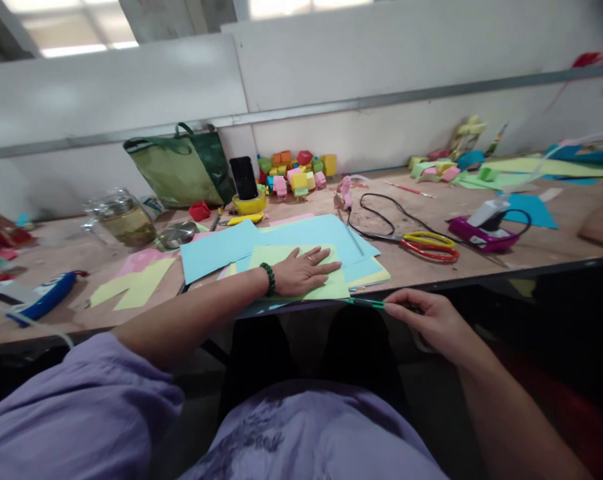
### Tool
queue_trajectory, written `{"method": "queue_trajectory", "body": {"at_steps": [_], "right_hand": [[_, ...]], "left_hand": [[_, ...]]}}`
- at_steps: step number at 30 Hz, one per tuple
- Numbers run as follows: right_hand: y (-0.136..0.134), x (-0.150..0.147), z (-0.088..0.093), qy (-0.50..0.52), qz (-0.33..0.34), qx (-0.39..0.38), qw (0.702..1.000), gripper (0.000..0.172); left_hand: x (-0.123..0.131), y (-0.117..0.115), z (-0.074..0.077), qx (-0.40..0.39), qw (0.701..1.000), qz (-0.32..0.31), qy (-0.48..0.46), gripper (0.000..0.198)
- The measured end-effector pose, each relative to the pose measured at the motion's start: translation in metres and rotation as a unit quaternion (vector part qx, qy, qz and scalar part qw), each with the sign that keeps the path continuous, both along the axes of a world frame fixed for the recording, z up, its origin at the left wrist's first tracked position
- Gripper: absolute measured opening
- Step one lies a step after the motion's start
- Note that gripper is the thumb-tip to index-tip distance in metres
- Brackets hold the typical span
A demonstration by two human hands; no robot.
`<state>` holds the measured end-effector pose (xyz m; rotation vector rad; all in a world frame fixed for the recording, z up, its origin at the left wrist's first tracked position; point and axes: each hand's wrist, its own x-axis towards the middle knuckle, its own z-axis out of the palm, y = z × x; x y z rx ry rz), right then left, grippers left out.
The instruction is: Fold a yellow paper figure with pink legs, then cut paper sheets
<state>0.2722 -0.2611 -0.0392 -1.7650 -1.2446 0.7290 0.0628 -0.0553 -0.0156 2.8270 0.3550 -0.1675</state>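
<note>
My left hand (306, 272) lies flat, fingers spread, on a pale yellow-green paper sheet (338, 288) near the table's front edge. Blue paper sheets (311, 232) are stacked beneath and behind it. In my right hand (426, 317), just off the front edge, a thin green pen-like tool (368, 303) is pinched between thumb and fingers. Its far end points left, by the lower right corner of the yellow-green sheet. The exact kind of tool cannot be made out. Red-and-yellow-handled scissors (428, 247) rest on the table to the right of the stack.
Behind the paper stand a phone (244, 177) on a yellow tape roll (250, 204), a pile of folded paper pieces (296, 177) and a green bag (181, 167). A glass jug (124, 220) is left; a purple power strip (481, 233) with a black cord is right.
</note>
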Motion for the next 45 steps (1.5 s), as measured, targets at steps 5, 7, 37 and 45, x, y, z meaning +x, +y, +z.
{"method": "queue_trajectory", "body": {"at_steps": [5,7,37,45], "right_hand": [[-0.005,0.007,0.001,0.016,-0.007,-0.006,1.0,0.04],[-0.009,0.011,0.004,0.023,-0.012,-0.014,1.0,0.039],[-0.001,0.007,0.01,0.031,-0.008,-0.018,0.999,0.041],[0.001,0.004,0.007,0.039,0.01,-0.027,0.999,0.041]], "left_hand": [[0.009,-0.009,0.002,0.001,1.0,0.015,0.0,0.055],[0.015,-0.015,0.002,0.0,1.0,0.016,-0.001,0.056],[-0.005,0.003,0.001,0.01,1.0,0.019,0.008,0.055],[-0.005,0.003,0.002,0.014,1.0,0.016,0.012,0.055]]}}
